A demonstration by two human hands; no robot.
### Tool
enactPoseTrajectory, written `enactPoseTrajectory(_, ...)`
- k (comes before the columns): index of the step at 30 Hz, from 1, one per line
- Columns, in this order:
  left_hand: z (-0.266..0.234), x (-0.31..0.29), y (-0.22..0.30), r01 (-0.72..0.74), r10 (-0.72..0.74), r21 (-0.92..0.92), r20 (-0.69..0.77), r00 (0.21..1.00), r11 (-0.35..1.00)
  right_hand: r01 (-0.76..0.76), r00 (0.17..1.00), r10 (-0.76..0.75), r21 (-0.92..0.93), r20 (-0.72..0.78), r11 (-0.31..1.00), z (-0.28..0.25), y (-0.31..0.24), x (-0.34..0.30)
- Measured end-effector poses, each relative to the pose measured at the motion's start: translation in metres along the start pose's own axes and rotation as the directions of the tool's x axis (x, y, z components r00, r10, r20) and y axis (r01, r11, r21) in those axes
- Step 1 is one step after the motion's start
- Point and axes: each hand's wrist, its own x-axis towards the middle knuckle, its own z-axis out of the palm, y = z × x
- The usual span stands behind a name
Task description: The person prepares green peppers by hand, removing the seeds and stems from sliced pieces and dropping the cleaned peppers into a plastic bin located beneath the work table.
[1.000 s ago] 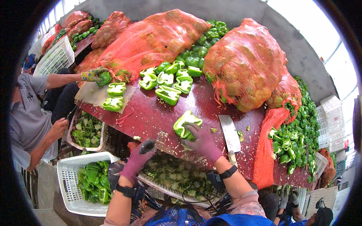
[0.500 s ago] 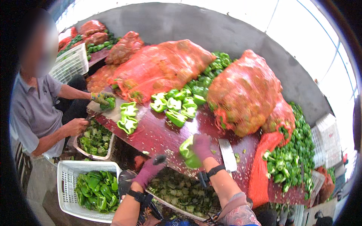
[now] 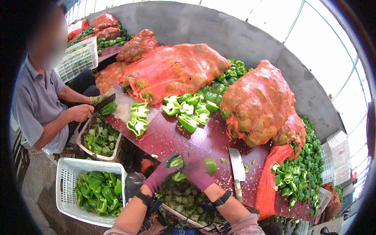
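Ahead of the right hand, the red table has open room where a hand can slide forward. The big round mesh sack stops it at the back, and the long mesh sack blocks the back left. Green peppers fill the gap between them. Cut pepper halves sit in the way, ahead and a bit left. On the right lies a cleaver.

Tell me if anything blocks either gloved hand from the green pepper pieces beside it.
Nothing visible does: the left hand grips a green pepper piece directly, and the right hand overlaps another piece, though blur hides its exact contact.
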Motion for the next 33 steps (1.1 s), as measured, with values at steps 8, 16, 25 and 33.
enactPoseTrajectory(8, -0.005, -0.008, 0.016, 0.039, -0.039, -0.074, -0.007, 0.999, 0.996, -0.023, 1.0, 0.023, 0.011, 0.02, 1.0, -0.005, -0.008, -0.01)
enactPoseTrajectory(16, 0.004, -0.021, 0.052, 0.147, -0.154, -0.297, 0.0, 0.988, 0.944, -0.234, 0.914, 0.398, 0.905, 0.08, 0.355, 0.01, 0.028, -0.024)
enactPoseTrajectory(25, 0.009, -0.023, 0.057, 0.092, -0.091, -0.3, 0.017, 0.996, 0.95, -0.238, 0.962, 0.258, 0.738, 0.088, 0.632, 0.007, 0.029, -0.113)
enactPoseTrajectory(33, -0.013, -0.039, 0.069, -0.071, 0.129, 0.328, -0.16, 0.979, 0.942, -0.346, 0.922, 0.387, 0.394, -0.028, 0.852, -0.004, 0.059, -0.099)
